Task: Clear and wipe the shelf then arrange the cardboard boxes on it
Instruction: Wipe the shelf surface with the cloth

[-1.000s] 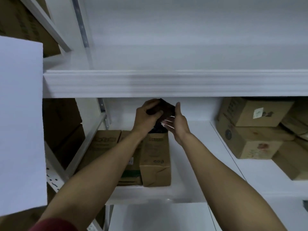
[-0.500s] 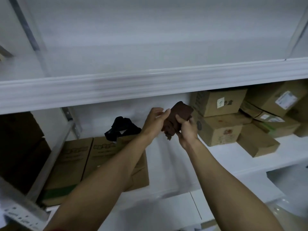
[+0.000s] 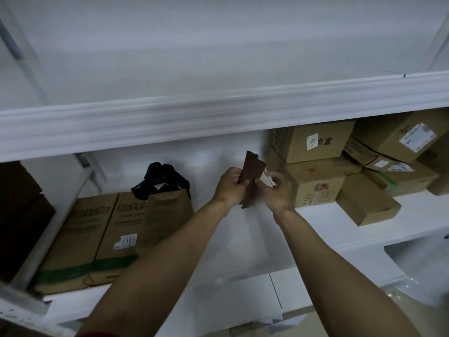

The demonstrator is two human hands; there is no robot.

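Two arms outstretched, hands [image 3: 229, 187] gripping brown cloth [image 3: 252, 166]

The left hand [image 3: 230, 184] and right hand [image 3: 277, 188] have left the black bag [image 3: 160, 178], which now lies alone on the cardboard boxes [image 3: 121, 227] at lower left. Both hands are now at the frame's centre, before the white back wall. The brown cloth [image 3: 252, 167], bunched a moment ago, now stands between them as a flat upright strip.

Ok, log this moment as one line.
left hand: grips brown cloth | right hand: at its edge, grip unclear | cloth: upright, in air | cardboard boxes: on lower shelf, both sides
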